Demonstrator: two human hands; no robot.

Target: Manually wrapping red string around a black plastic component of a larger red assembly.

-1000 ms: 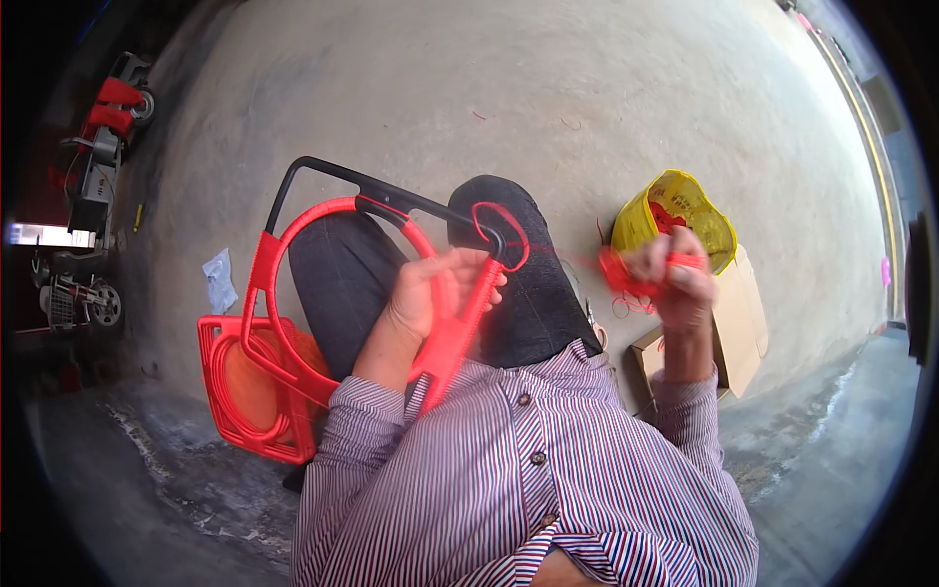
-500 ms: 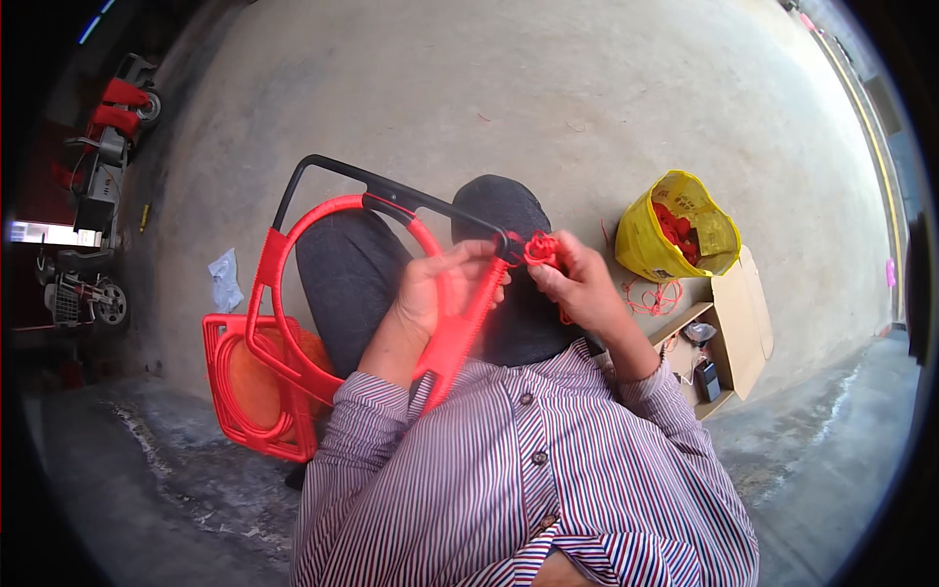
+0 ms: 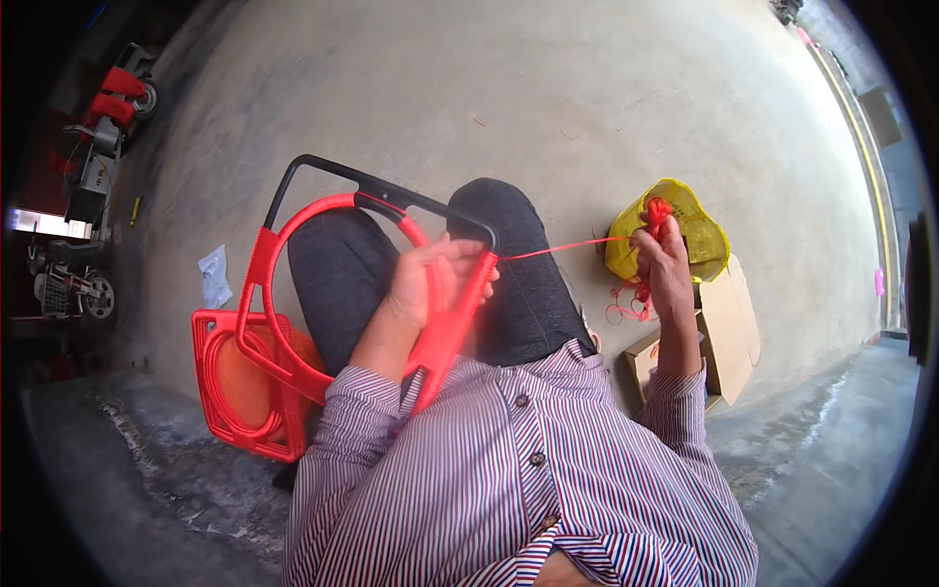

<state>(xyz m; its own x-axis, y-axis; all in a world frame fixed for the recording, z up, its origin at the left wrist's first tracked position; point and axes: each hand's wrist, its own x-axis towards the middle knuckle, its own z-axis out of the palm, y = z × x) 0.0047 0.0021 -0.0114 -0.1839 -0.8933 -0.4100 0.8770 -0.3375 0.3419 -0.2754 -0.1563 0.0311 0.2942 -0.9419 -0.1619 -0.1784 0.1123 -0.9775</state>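
Across my lap lies a red and black plastic frame (image 3: 447, 344) with a round red ring inside it. My left hand (image 3: 421, 286) is closed on the frame's red side bar, just below its black corner. Out to the right, my right hand (image 3: 667, 272) grips a bunched red cord (image 3: 656, 208), with loose loops dangling beneath. One strand runs nearly straight from that bunch to the frame's corner by my left fingers. How it is fastened there is too small to tell.
A yellow bag (image 3: 618, 256) stands open on the floor behind my right hand. Beside it is an open cardboard box (image 3: 736, 328). To my left lie a red frame with an orange disc (image 3: 249, 386) and a clear plastic bag (image 3: 214, 277). Scooters (image 3: 96, 176) stand at far left.
My right hand has moved right, away from the frame's corner, carrying the bunched cord and drawing one strand out long. My left hand still holds the frame.
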